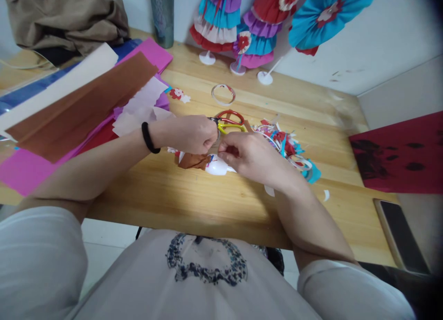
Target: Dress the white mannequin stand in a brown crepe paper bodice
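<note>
My left hand (198,133) is closed above the wooden table, its fingers curled; what it grips is too small to make out. Close beside it on the right, my right hand (247,154) has thumb and fingertips pinched together on something I cannot make out. Just below both hands lies a small white figure (217,166) with brown crepe paper (194,161) at its left end. Scissors with one red and one yellow handle (231,121) rest behind the hands. A roll of clear tape (223,94) lies farther back.
Crepe paper sheets (86,103) cover the table's left side, near a brown bag (72,20) and a bottle (162,15). Colourful scraps (284,142) lie right of my hands. Paper dresses on stands (218,20) line the back; a phone (401,234) lies at the right edge.
</note>
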{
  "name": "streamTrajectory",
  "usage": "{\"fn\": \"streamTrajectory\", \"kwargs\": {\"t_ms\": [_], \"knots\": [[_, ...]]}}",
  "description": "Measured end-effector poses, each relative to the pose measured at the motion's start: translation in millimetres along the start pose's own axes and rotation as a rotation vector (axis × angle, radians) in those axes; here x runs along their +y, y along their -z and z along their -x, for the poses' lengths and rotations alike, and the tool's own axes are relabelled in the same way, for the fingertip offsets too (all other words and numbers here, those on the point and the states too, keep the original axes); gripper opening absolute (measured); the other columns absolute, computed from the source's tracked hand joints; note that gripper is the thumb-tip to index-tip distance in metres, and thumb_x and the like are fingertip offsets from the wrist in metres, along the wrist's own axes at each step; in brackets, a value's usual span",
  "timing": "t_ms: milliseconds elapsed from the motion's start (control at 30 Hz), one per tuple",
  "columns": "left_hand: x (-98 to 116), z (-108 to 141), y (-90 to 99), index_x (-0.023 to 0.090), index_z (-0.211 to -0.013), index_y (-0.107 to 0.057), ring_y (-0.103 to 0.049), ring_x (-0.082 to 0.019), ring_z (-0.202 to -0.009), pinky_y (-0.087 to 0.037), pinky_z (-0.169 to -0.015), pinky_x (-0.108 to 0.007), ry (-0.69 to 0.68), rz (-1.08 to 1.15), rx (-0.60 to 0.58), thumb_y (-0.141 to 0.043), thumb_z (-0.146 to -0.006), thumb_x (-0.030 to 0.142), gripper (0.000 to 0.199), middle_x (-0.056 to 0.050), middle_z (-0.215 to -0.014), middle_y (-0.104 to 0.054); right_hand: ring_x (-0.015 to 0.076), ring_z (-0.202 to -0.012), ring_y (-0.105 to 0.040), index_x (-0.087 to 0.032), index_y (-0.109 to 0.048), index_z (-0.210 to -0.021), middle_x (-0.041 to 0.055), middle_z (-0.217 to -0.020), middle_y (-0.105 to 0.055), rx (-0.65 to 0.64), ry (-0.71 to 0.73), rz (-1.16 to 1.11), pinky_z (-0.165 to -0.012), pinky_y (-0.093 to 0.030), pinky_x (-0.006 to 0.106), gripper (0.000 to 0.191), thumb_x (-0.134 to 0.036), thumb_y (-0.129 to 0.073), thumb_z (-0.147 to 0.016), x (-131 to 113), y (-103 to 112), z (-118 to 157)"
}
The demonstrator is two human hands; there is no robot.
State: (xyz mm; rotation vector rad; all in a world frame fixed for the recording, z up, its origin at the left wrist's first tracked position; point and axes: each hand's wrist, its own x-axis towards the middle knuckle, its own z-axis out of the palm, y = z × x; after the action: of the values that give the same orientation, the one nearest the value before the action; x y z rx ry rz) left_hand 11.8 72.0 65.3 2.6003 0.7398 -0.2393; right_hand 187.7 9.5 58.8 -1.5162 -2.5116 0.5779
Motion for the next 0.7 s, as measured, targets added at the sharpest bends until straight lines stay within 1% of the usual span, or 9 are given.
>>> {"fn": "streamTrajectory", "kwargs": {"t_ms": [100,233,367,500,600,700], "knots": [[-6.4,-3.7,-4.1,0.011,-0.061,-0.062,-0.034,-0.007,-0.054,-0.027,-0.059,-0.021,0.001,0.078,0.035,-0.052,-0.075,0.002,0.019,0.005,-0.051,-0.050,0.0156,-0.060,-0.051,-0.017,-0.065,-0.075,0.0042,-0.070,-0.065,-0.014,-0.024,0.032,-0.059,-0.030,0.028,0.014,-0.012,-0.052,-0.078,-1.1,-4.2,0.2],[-15.6,-8.0,-10.2,0.011,-0.063,-0.064,-0.033,-0.006,-0.054,-0.027,-0.058,-0.021,-0.025,0.151,0.081,-0.057,-0.074,0.005,0.014,0.006,-0.053,-0.049,0.0179,-0.065,-0.055,-0.017,-0.066,-0.079,0.0062,-0.074,-0.067,0.000,-0.030,0.096,-0.060,-0.030,0.029,0.016,-0.015,-0.050,-0.082,-5.9,-10.7,0.6],[-18.1,-7.9,-11.0,0.010,-0.062,-0.062,-0.032,-0.006,-0.055,-0.027,-0.060,-0.022,-0.030,0.197,0.042,-0.057,-0.076,0.008,0.015,0.006,-0.051,-0.044,0.0203,-0.073,-0.059,-0.016,-0.067,-0.084,0.0087,-0.081,-0.070,-0.008,-0.045,0.114,-0.061,-0.031,0.030,0.019,-0.014,-0.048,-0.084,-13.2,-16.6,-1.1],[-15.6,-4.3,-7.7,0.013,-0.058,-0.059,-0.033,-0.009,-0.055,-0.027,-0.058,-0.025,-0.015,0.296,0.018,-0.056,-0.075,0.006,0.019,0.006,-0.049,-0.042,0.0208,-0.074,-0.058,-0.015,-0.067,-0.086,0.0112,-0.088,-0.070,-0.012,-0.062,0.113,-0.062,-0.032,0.030,0.021,-0.013,-0.046,-0.083,-17.9,-20.5,-4.5],[-16.3,-2.6,-7.8,0.014,-0.056,-0.055,-0.032,-0.008,-0.054,-0.024,-0.055,-0.023,-0.019,0.361,0.028,-0.056,-0.072,0.003,0.019,0.008,-0.049,-0.035,0.0196,-0.071,-0.056,-0.015,-0.067,-0.083,0.0109,-0.084,-0.069,-0.001,-0.058,0.089,-0.062,-0.032,0.030,0.020,-0.012,-0.047,-0.080,-19.6,-23.1,-5.8],[-20.5,-3.1,-10.8,0.014,-0.055,-0.053,-0.031,-0.007,-0.054,-0.023,-0.054,-0.022,-0.047,0.380,0.036,-0.055,-0.071,0.002,0.020,0.008,-0.049,-0.033,0.0179,-0.065,-0.053,-0.015,-0.066,-0.077,0.0093,-0.077,-0.067,0.014,-0.070,0.069,-0.060,-0.031,0.030,0.017,-0.012,-0.049,-0.077,-20.5,-26.5,-5.4]]}}
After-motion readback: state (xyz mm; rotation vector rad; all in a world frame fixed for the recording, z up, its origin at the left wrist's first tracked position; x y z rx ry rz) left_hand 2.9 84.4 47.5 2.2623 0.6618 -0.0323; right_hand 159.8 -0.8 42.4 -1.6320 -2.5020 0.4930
